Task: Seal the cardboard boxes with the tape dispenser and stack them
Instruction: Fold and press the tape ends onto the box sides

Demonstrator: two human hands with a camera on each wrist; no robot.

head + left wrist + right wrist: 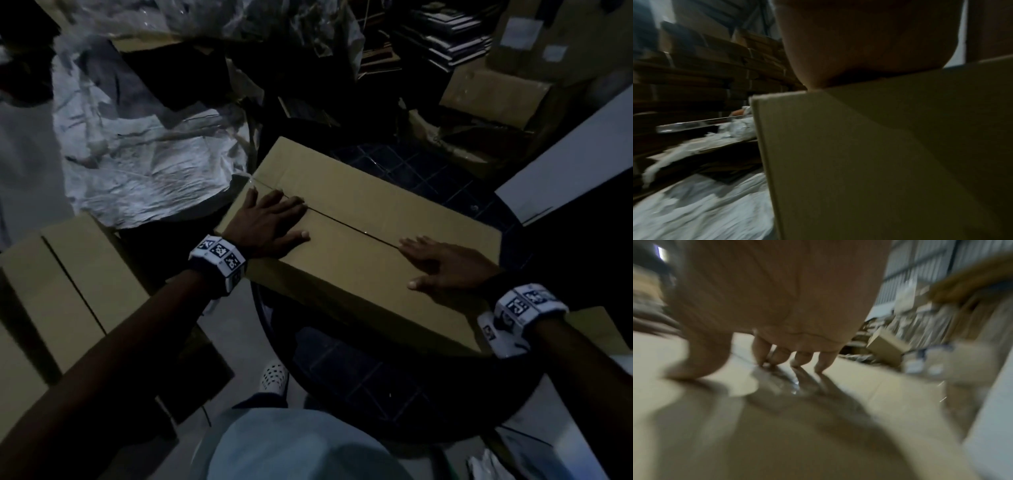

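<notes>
**Head view: both palms flat on the closed box**

Head view shows the long cardboard box (359,233) lying on a dark round table (411,394), its two top flaps folded shut so they meet along a centre seam (352,226). A faint sheen runs along that seam; in the blurred right wrist view it glints like clear tape, though I cannot say so for certain.

The left hand (270,222) lies spread at the box's far-left end, fingers straight across the seam. The right hand (445,263) lies flat nearer the other end, fingertips (797,363) touching the seam line. Neither hand grips anything; both rest with straight fingers, well apart from each other. This looks like pressing the flaps level, or smoothing tape down, so the closure holds.

The tape dispenser is not visible in any view.

To the left stands another cardboard box (61,284), closed and lower than the table, possibly the place to stack. Behind are crumpled plastic sheeting (144,137) and more cartons (493,92). The left wrist view shows only the palm on the box's corner (781,97) and stacked flat cardboard (694,73) beyond.
</notes>
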